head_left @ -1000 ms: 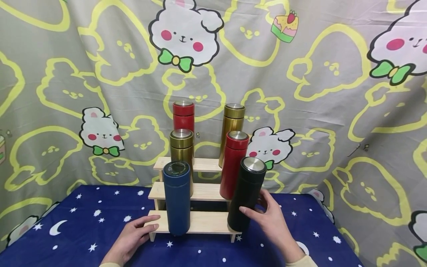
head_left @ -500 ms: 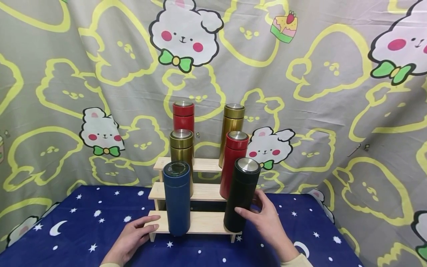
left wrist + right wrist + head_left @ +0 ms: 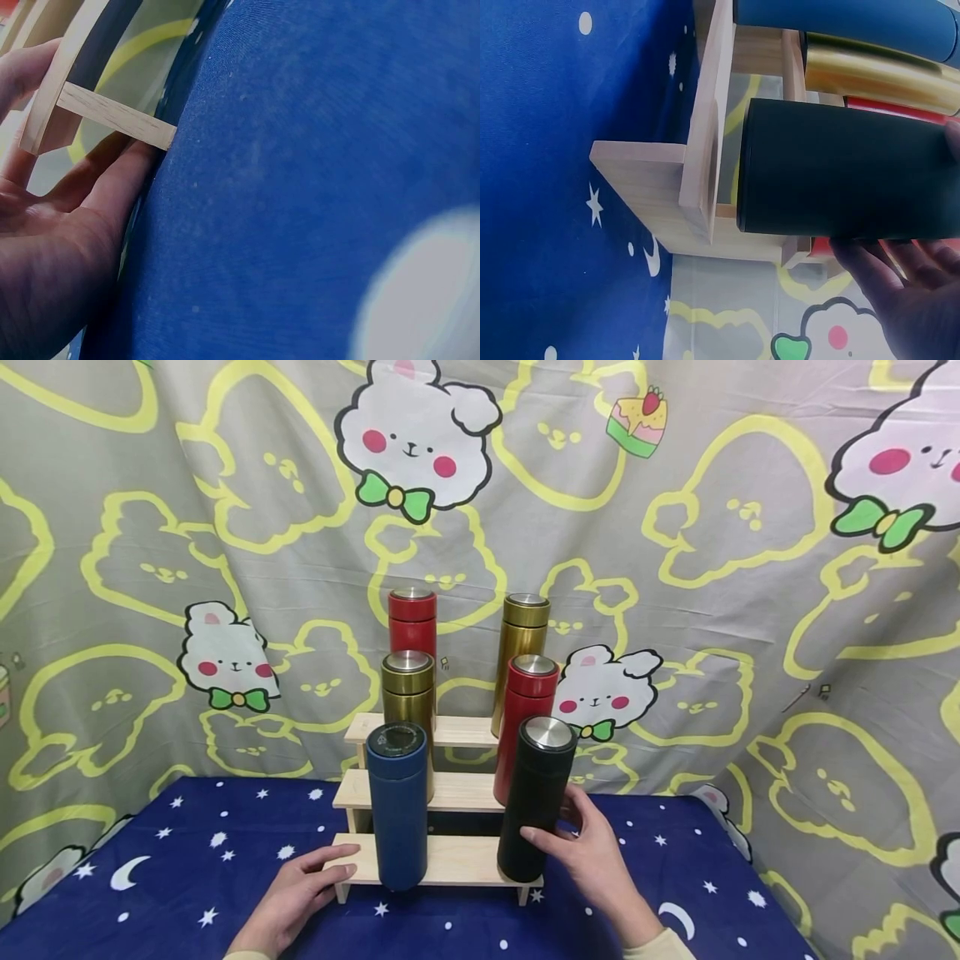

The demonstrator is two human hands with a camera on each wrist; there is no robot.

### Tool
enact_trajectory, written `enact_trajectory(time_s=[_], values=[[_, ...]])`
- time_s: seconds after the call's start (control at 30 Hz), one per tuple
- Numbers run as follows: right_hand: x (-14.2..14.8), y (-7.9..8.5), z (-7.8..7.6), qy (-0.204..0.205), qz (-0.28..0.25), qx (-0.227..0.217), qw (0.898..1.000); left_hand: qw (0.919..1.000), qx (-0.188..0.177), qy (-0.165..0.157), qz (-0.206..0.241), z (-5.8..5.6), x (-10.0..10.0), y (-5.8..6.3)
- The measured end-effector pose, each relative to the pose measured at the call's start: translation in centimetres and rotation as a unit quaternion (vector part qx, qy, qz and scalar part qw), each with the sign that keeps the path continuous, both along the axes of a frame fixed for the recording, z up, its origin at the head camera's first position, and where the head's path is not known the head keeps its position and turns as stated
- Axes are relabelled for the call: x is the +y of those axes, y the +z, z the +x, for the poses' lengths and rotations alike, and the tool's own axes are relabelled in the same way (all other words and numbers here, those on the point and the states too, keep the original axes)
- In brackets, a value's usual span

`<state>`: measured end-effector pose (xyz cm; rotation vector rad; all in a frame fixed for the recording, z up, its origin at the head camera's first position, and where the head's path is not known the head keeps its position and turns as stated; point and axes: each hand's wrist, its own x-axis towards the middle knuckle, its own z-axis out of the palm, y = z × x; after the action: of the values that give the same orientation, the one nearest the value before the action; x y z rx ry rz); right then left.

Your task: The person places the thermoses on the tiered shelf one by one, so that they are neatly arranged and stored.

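My right hand [image 3: 596, 852] grips a black thermos [image 3: 537, 802] with a steel lid, thumb at the front and fingers round its far right side. The thermos is over the right end of the lowest step of a wooden three-step stand [image 3: 465, 860]. In the right wrist view a narrow gap shows between the base of the black thermos [image 3: 847, 172] and the step. My left hand [image 3: 300, 889] holds the left end of that step; in the left wrist view its fingers lie on both sides of the board [image 3: 52, 90]. A blue thermos [image 3: 398, 818] stands on the step's left.
On the middle step are a gold thermos [image 3: 408, 702] at left and a red thermos [image 3: 525, 727] at right. The top step carries a red thermos [image 3: 412, 622] and a gold thermos [image 3: 521, 652]. Beneath is a blue star-print cloth [image 3: 247, 835]; a patterned curtain [image 3: 450, 552] hangs behind.
My right hand has moved the black thermos left, over the right end of the lowest step, and it is more upright. The left hand and the other thermoses have stayed put.
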<state>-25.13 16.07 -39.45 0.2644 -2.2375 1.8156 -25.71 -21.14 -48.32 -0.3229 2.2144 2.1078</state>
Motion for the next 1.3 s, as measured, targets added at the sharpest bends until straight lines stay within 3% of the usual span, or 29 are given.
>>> enact_trajectory(time_s=[1.0,1.3], values=[[-0.2,-1.0,-0.2,-0.003,0.005,0.0,1.0,0.9999,0.006,-0.011,-0.005,0.1,0.1,0.1],[1.7,-1.5,1.1,0.021,0.063,-0.045,0.997,0.9995,0.017,-0.012,-0.022,0.5,0.5,0.6]])
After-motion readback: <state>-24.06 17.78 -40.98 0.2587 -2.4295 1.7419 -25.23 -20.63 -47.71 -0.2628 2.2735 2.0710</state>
